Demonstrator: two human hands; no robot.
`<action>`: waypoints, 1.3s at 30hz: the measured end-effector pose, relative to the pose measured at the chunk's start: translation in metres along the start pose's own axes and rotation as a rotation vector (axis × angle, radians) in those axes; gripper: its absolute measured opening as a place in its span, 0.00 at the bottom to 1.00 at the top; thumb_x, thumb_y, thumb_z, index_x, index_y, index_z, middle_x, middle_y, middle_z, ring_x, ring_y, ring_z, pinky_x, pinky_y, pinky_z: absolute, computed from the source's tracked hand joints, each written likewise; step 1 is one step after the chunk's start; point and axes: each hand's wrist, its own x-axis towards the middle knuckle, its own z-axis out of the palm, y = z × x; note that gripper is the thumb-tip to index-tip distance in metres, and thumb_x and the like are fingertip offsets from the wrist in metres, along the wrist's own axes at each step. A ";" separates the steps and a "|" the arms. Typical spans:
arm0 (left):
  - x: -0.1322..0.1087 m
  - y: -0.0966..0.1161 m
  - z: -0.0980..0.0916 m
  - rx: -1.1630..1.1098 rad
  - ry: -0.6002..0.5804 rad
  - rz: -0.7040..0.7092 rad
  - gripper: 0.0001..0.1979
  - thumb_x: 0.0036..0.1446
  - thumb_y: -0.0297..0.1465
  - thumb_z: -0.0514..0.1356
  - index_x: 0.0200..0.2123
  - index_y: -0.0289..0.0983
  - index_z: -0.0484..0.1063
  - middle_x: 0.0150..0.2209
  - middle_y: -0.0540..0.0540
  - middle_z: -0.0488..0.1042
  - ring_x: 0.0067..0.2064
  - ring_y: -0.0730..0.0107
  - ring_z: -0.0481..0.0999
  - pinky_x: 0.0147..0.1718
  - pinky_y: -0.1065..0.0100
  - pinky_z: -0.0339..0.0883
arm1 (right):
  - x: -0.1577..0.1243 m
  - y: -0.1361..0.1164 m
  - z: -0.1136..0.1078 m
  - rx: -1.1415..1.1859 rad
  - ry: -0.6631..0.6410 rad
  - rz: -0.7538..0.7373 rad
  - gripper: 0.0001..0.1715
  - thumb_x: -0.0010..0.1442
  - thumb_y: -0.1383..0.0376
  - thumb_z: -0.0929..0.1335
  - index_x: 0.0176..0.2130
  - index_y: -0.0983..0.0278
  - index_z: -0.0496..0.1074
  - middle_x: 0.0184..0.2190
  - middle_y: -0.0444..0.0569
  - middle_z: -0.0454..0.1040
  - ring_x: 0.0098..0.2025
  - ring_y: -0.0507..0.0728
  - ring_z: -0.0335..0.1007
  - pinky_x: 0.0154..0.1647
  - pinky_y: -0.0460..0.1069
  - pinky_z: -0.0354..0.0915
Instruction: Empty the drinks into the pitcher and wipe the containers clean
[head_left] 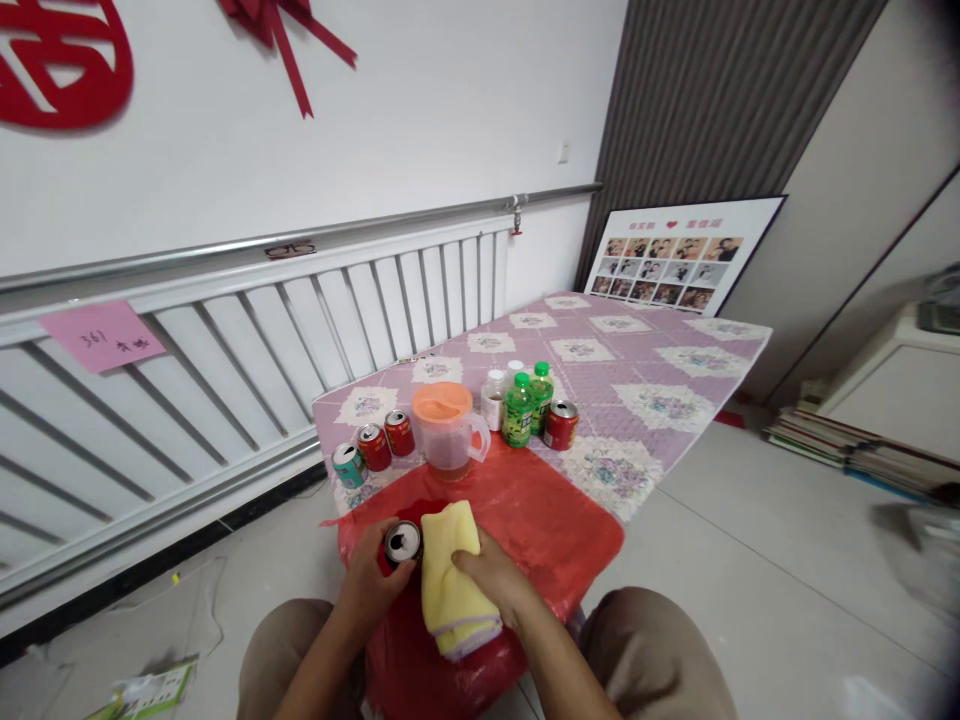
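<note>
My left hand is wrapped round an opened drink can, its silver top facing up over the red plastic sheet. In my right hand is a folded yellow cloth, its pale edge hanging down. The cloth is right beside the can; whether they touch I cannot tell. Just beyond stands a clear pitcher with an orange lid and a little brownish liquid at the bottom. Left of it are a teal can and two red cans.
Right of the pitcher stand green-labelled bottles, white-capped bottles and a red can. A purple floral tablecloth covers the table. A white radiator runs along the wall; a photo board leans at the back.
</note>
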 end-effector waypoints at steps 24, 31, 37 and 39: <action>-0.001 -0.003 -0.001 -0.053 0.055 -0.034 0.27 0.46 0.32 0.62 0.52 0.38 0.64 0.50 0.41 0.73 0.51 0.55 0.74 0.51 0.52 0.69 | 0.006 0.003 0.007 -0.148 -0.008 -0.048 0.29 0.45 0.70 0.66 0.49 0.63 0.70 0.44 0.52 0.78 0.43 0.63 0.74 0.43 0.55 0.68; -0.002 -0.009 -0.003 -0.079 -0.037 -0.006 0.32 0.49 0.29 0.59 0.59 0.39 0.58 0.55 0.39 0.70 0.56 0.56 0.71 0.55 0.53 0.66 | 0.006 0.000 0.009 -0.169 0.018 -0.054 0.29 0.47 0.68 0.67 0.50 0.63 0.68 0.46 0.53 0.77 0.43 0.62 0.75 0.43 0.54 0.68; -0.005 -0.002 0.003 0.053 0.127 -0.047 0.31 0.46 0.37 0.65 0.54 0.37 0.63 0.53 0.37 0.69 0.54 0.49 0.71 0.52 0.46 0.66 | 0.003 -0.010 0.012 -0.116 -0.012 -0.066 0.28 0.53 0.63 0.65 0.54 0.63 0.64 0.46 0.52 0.77 0.40 0.60 0.77 0.40 0.54 0.70; -0.005 -0.002 0.003 0.032 0.145 -0.065 0.29 0.47 0.37 0.65 0.52 0.37 0.65 0.51 0.39 0.71 0.52 0.51 0.72 0.51 0.48 0.67 | 0.004 -0.010 0.012 -0.120 -0.017 -0.071 0.28 0.53 0.64 0.64 0.54 0.63 0.64 0.45 0.52 0.77 0.40 0.60 0.76 0.39 0.54 0.70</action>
